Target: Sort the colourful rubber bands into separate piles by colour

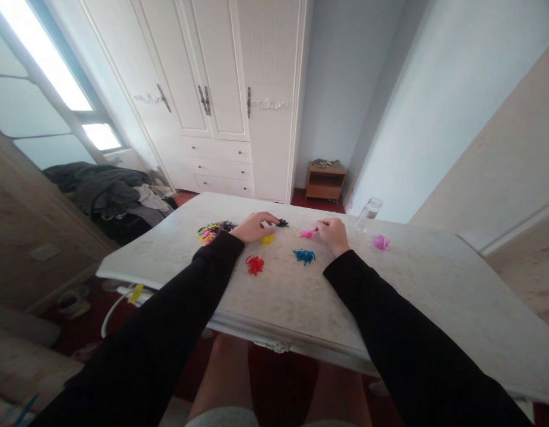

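From my seat I see the left hand (255, 226) loosely curved, thumb apart from fingers, its tips at the black pile (282, 223); I can't make out anything gripped. The right hand (333, 235) is curled in beside the pink pile (307, 234); whether it pinches a strand, I can't tell. Both piles lie on the table (283, 296). I'd judge the strands light, soft and springy, hard to damage but apt to tangle; I'd pinch one loose end at a pile's edge. My left hand partly covers the yellow pile (268, 241). Single strands blur together, and the clear jar (367, 216) shows faintly.
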Demonstrator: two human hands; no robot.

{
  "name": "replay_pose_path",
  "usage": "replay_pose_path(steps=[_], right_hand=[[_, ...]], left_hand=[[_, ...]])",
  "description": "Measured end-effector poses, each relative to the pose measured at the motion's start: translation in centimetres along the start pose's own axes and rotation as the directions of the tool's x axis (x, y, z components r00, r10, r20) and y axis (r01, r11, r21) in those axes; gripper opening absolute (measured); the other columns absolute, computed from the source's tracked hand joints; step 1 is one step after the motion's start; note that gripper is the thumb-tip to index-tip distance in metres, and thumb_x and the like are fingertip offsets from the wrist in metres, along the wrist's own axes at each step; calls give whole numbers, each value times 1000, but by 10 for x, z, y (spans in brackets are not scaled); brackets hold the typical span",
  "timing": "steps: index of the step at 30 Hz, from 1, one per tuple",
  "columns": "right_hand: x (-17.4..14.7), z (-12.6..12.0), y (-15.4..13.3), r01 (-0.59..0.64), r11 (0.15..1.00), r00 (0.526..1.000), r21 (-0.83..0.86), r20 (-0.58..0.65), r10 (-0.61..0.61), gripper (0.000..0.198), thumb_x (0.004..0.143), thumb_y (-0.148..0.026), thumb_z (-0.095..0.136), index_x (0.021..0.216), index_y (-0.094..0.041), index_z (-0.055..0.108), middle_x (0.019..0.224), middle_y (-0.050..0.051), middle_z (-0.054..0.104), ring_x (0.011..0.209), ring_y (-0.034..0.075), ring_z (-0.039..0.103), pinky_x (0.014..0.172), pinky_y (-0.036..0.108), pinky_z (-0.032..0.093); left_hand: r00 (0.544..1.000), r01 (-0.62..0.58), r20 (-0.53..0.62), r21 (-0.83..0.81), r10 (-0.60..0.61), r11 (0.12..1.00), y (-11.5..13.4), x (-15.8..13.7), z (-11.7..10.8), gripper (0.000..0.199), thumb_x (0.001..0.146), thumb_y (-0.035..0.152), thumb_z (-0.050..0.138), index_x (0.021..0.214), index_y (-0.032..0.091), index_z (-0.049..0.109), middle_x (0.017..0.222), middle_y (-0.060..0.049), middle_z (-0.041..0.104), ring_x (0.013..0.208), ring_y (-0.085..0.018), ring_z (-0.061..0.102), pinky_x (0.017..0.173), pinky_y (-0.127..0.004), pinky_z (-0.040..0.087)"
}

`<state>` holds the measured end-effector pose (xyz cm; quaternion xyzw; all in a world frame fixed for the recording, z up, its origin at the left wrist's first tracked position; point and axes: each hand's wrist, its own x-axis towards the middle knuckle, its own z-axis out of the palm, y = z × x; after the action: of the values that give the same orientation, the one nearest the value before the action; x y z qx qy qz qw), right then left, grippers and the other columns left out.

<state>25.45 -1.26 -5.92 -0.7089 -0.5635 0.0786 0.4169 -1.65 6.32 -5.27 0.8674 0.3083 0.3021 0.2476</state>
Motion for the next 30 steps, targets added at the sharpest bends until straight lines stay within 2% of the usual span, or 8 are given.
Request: replay_pose_path(steps=[4,7,12,15,18,22,25,30], right_hand=[[-2,-3,-3,-4,1000,1000,20,11,4,32,80,-33,53,53,-21,66,55,6,66,63,21,60,61,32,35],[-3,-5,-4,-12,999,1000,41,16,11,32,80,-32,53,52,-21,64,57,7,68,63,21,61,60,31,36],[-1,-2,-1,8,999,1000,47,13,-9,29,78,-30,53,53,-21,66,58,7,68,65,21,62,62,31,37],[0,0,1,5,999,1000,49,14,-6,27,77,-30,54,54,-21,68,58,7,69,66,21,63,62,31,36],[0,0,1,-2,999,1000,44,19,1,28,78,-30,54,55,-21,68,58,7,69,66,21,63,61,30,36],[0,-1,1,1,1000,1000,30,30,-1,29,79,-30,54,56,-20,69,60,7,70,66,21,63,62,30,37],[0,0,1,12,1000,1000,6,28,-12,29,80,-30,54,58,-20,71,61,7,71,67,21,63,62,31,36],[-1,-1,0,14,1000,999,3,33,-15,29,80,-29,55,56,-20,69,59,7,70,65,21,62,61,31,35]], left_hand=[[999,4,-54,-14,-5,1000,4,-1,-5,29,78,33,66,98,17,81,112,-11,77,87,-18,70,67,-26,55],[983,49,-177,-24,-53,998,6,-1,-17,24,76,28,65,91,17,80,102,-10,77,83,-18,69,69,-26,55],[873,135,-440,-199,-212,971,-2,-2,-42,25,71,20,58,86,16,78,88,-6,77,81,-19,67,73,-30,55],[820,161,-508,-235,-262,959,-7,-5,-46,24,67,18,55,80,16,75,80,-5,75,74,-18,64,70,-30,53],[878,167,-431,-128,-206,978,-4,-8,-40,21,67,17,55,74,16,74,77,-4,74,74,-18,64,73,-31,53],[995,29,-98,-43,-33,999,11,-8,-22,23,76,22,58,83,20,80,95,-6,78,90,-20,69,82,-32,54],[995,-60,77,-34,62,998,19,-7,-10,22,84,30,65,93,23,83,112,-7,78,108,-23,69,99,-37,53],[988,-85,129,9,84,996,18,-7,-2,21,88,37,69,94,23,84,116,-10,78,116,-26,67,113,-42,45]])
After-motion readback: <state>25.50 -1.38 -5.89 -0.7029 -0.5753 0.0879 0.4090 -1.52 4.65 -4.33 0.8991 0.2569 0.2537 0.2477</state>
